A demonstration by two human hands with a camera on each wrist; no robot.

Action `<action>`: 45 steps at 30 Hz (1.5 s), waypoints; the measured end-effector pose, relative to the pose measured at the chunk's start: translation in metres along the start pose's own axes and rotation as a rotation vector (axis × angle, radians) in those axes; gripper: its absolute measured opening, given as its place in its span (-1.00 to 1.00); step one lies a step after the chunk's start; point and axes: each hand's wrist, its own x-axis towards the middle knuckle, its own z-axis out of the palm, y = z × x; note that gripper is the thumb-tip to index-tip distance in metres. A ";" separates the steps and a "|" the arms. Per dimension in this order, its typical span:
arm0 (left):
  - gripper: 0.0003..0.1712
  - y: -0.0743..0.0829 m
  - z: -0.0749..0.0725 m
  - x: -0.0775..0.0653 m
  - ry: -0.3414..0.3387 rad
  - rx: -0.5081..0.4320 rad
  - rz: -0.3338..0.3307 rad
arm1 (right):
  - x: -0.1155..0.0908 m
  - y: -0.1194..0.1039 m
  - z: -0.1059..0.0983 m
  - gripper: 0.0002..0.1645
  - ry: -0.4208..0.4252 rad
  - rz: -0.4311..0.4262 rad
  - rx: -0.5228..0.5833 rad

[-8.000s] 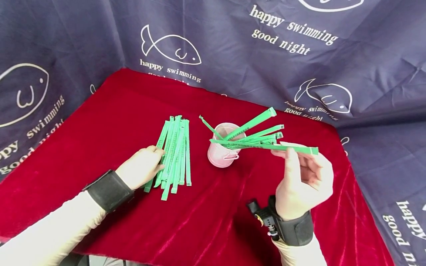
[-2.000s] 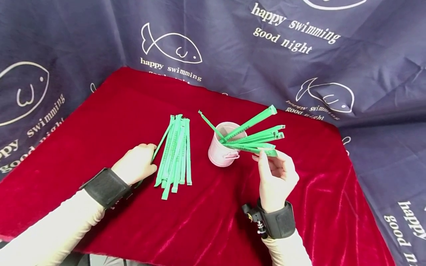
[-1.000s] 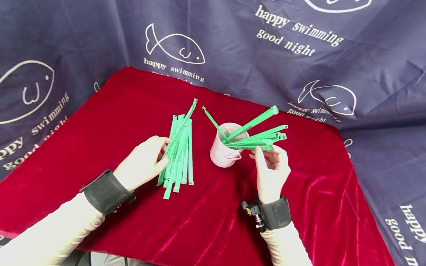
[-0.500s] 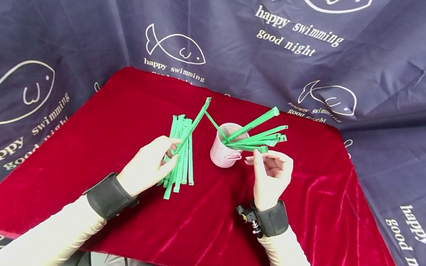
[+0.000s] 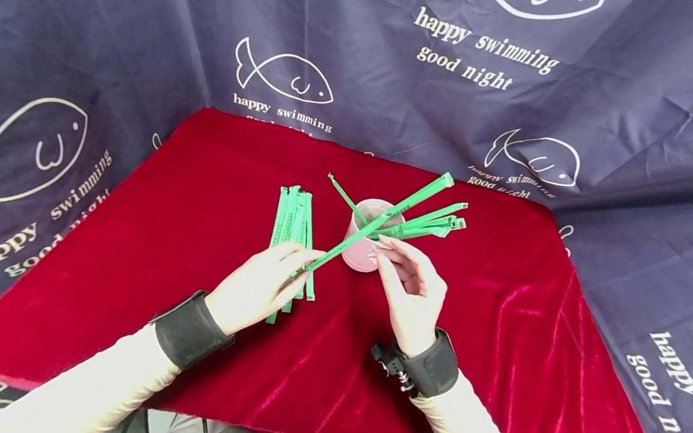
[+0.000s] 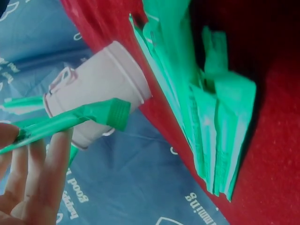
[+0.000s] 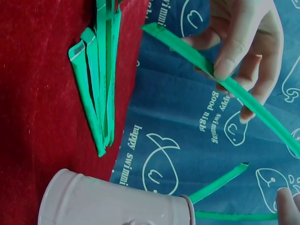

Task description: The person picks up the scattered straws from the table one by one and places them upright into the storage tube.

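Observation:
My left hand point(image 5: 265, 279) pinches the lower end of a slim green printed packet point(image 5: 352, 240), slanted up to the right across the pink bucket point(image 5: 360, 255). The right wrist view shows this packet's free end beyond the thumb. Several like packets point(image 5: 433, 222) stand in the bucket and lean right; a thin one point(image 5: 343, 195) leans left. My right hand point(image 5: 411, 282) has its fingers bent loosely, thumb and forefinger close in front of the bucket's rim, with no packet visible between them. A pile of green packets point(image 5: 298, 225) lies partly behind my left hand.
A red velvet cloth point(image 5: 514, 349) covers the table. Dark blue curtains point(image 5: 379, 108) printed with white fish hang behind and to the sides. Each wrist wears a black strap point(image 5: 192, 331).
My left hand has lifted a packet off the pile and swung it right over the bucket. My right hand has left the leaning packet's end and moved left to the rim.

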 end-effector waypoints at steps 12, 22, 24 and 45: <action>-0.43 0.004 0.005 0.001 -0.042 0.023 0.077 | -0.004 -0.002 0.002 -0.69 -0.003 0.037 -0.045; -0.44 0.003 0.006 0.000 -0.041 0.018 0.092 | -0.006 -0.005 0.004 -0.82 0.014 0.001 -0.002; -0.44 0.003 0.006 0.001 -0.035 0.013 0.096 | -0.006 -0.007 0.004 -0.84 0.006 -0.008 0.009; -0.56 -0.018 0.011 -0.012 -0.088 0.180 -0.132 | 0.014 -0.031 -0.004 -0.84 0.181 -0.204 0.167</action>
